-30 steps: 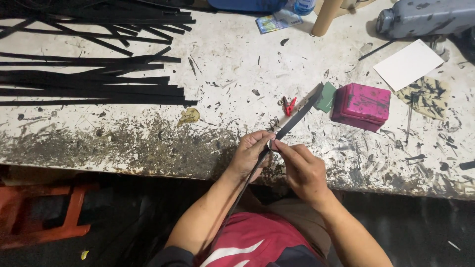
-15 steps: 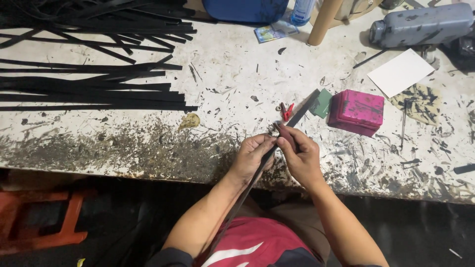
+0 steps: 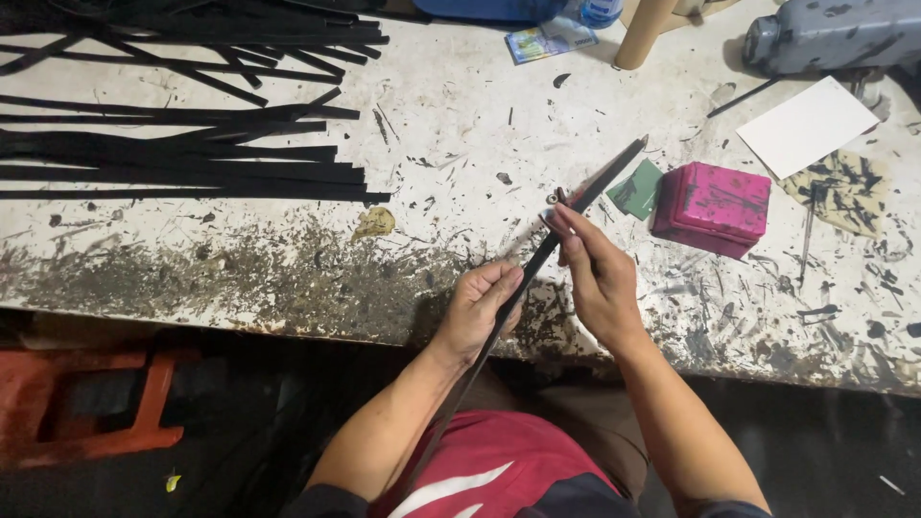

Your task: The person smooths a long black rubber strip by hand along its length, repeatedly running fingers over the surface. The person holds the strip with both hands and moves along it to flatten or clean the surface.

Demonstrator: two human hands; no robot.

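Since the earlier frame our right hand point(image 3: 600, 278) slides up the black strip point(image 3: 576, 216), pinching it mid-frame, left hand point(image 3: 483, 307) clamped lower; strip's long axis runs lower-left to upper-right over the bench point(image 3: 460, 134).

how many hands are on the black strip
2. The left hand grips the black strip lower down, near the table edge; the right hand pinches it higher up, over the table.

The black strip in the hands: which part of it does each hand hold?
The left hand grips the black strip at its middle; the right hand pinches it higher, nearer the far tip.
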